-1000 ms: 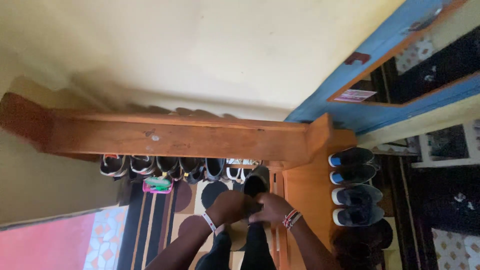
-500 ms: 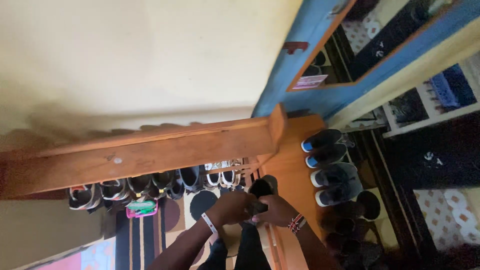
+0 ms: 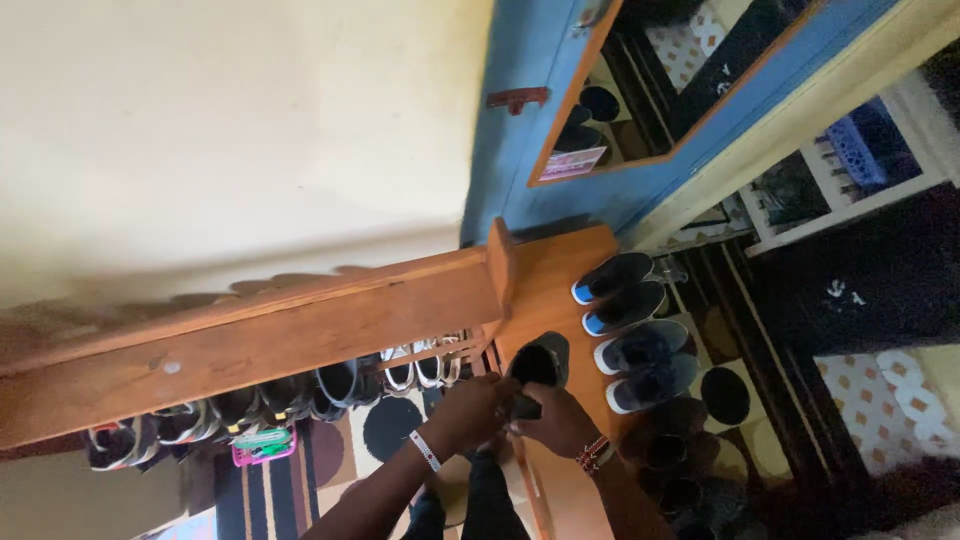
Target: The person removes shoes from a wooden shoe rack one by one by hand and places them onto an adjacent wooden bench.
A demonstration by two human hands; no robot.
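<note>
A dark shoe (image 3: 538,362) is held up in front of a wooden shoe rack (image 3: 250,335). My left hand (image 3: 478,408), with a white band on its wrist, grips the shoe's near end from the left. From the right, my right hand (image 3: 552,420), wearing a beaded bracelet, is closed on the same end. The two hands touch each other under the shoe's opening. The shoe's near end is hidden by my fingers.
Several shoes (image 3: 330,385) line the shelf under the rack's top board. Two pairs of dark sneakers (image 3: 630,330) sit right of the rack's side panel (image 3: 555,270). A blue door frame (image 3: 520,120), a pale wall and a patterned rug (image 3: 390,425) surround them.
The view has swung so the rack and door have slid left and tilted. Both hands stay closed on the dark shoe, which keeps its place by the rack's side panel.
</note>
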